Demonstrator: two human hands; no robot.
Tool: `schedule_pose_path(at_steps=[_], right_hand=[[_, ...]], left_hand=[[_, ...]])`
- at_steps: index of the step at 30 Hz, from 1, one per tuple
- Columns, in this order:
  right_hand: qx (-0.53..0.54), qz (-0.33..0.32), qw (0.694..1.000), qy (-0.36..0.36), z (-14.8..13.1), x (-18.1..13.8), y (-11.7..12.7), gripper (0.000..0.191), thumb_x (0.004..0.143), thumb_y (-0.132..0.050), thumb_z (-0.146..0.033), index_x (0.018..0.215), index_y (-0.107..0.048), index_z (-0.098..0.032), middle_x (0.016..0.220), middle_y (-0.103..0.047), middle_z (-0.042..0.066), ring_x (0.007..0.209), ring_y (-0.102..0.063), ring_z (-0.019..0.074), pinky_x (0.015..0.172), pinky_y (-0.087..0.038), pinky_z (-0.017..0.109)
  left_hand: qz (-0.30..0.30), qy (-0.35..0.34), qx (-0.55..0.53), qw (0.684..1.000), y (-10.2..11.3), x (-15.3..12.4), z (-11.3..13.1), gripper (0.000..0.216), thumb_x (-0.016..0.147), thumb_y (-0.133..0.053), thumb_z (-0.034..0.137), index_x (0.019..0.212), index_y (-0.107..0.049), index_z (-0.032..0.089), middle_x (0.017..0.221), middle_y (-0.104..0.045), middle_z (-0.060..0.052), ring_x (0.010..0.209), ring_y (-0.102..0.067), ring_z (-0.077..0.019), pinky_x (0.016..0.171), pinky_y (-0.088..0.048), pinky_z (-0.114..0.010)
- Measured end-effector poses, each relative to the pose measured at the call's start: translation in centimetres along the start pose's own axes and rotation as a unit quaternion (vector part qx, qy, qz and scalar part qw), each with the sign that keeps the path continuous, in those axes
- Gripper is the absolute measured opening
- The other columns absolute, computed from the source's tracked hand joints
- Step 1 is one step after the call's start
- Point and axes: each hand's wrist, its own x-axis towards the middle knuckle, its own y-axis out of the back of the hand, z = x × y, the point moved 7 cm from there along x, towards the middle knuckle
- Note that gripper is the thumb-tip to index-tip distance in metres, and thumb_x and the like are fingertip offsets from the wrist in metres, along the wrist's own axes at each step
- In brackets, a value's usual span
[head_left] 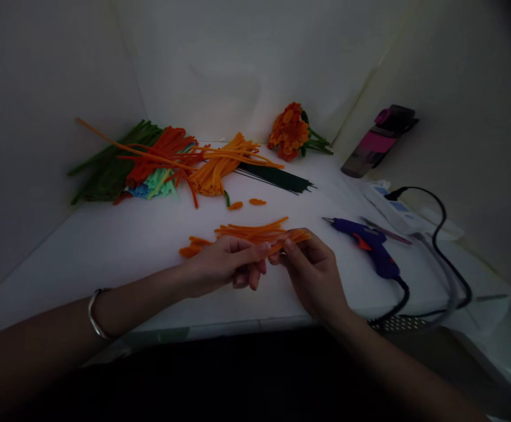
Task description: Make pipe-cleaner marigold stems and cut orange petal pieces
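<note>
My left hand (238, 261) and my right hand (310, 266) meet near the front of the white table. Between them is an orange pipe cleaner (276, 248), pinched by the fingers of both hands. Just behind my hands lie loose orange pipe cleaners (251, 232), partly hidden by my fingers. A few orange folded pieces (190, 251) rest beside my left wrist. Farther back are two small orange petal-like pieces (235, 206) and a short green piece (227, 200).
Bundles of green (110, 176), red (161, 149) and orange pipe cleaners (227, 167) lie at the back, near dark green stems (277, 176) and an orange flower bunch (288, 132). On the right are a blue glue gun (367, 237), tweezers (387, 230), a power strip (394, 208) with cables and a bottle (376, 143).
</note>
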Motion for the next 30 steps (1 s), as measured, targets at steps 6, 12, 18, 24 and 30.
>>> schedule_pose_path(at_steps=[6,12,18,24,30], right_hand=[[0.063,0.019,0.997,-0.026,0.3,0.5,0.3,0.006,0.083,-0.058,-0.020,0.081,-0.063,-0.022,0.072,-0.063,-0.002,0.067,-0.059,0.0087,0.067,-0.050,0.021],[0.096,0.036,0.993,-0.060,0.8,0.5,0.4,0.002,0.080,-0.060,-0.020,0.080,-0.062,-0.022,0.072,-0.063,-0.002,0.067,-0.059,0.0076,0.066,-0.050,0.018],[0.091,0.047,0.991,-0.089,1.3,0.1,0.1,0.005,0.078,-0.062,-0.024,0.082,-0.061,-0.022,0.080,-0.065,-0.001,0.071,-0.061,0.0114,0.074,-0.051,0.027],[0.090,0.042,0.991,-0.095,1.4,0.0,0.0,0.002,0.078,-0.062,-0.021,0.080,-0.061,-0.021,0.078,-0.065,-0.001,0.071,-0.060,0.0098,0.070,-0.049,0.022],[0.097,0.049,0.991,-0.084,1.1,0.1,0.3,0.002,0.079,-0.061,-0.020,0.079,-0.062,-0.021,0.069,-0.062,-0.003,0.066,-0.058,0.0078,0.065,-0.048,0.018]], left_hand=[[-0.010,-0.096,0.012,0.995,-0.2,-0.1,1.4,0.032,0.086,-0.052,0.040,0.077,-0.060,0.010,0.062,-0.064,-0.004,0.048,-0.049,-0.0056,0.048,-0.037,-0.018],[0.020,-0.166,-0.012,0.986,0.2,-0.5,2.4,0.010,0.085,-0.056,0.025,0.088,-0.052,0.016,0.071,-0.069,-0.003,0.055,-0.054,-0.0077,0.055,-0.043,-0.021],[0.020,-0.147,-0.086,0.985,0.0,-0.5,2.2,0.014,0.080,-0.063,0.026,0.084,-0.054,0.015,0.072,-0.070,-0.004,0.055,-0.057,-0.0077,0.056,-0.044,-0.020],[0.019,-0.135,-0.077,0.988,-0.3,-0.7,2.0,0.015,0.080,-0.063,0.025,0.075,-0.054,0.015,0.071,-0.071,-0.005,0.055,-0.058,-0.0077,0.057,-0.044,-0.019],[0.031,-0.161,-0.058,0.985,0.0,-0.7,2.4,0.013,0.082,-0.060,0.022,0.073,-0.055,0.014,0.067,-0.068,-0.002,0.055,-0.055,-0.0054,0.057,-0.043,-0.016]])
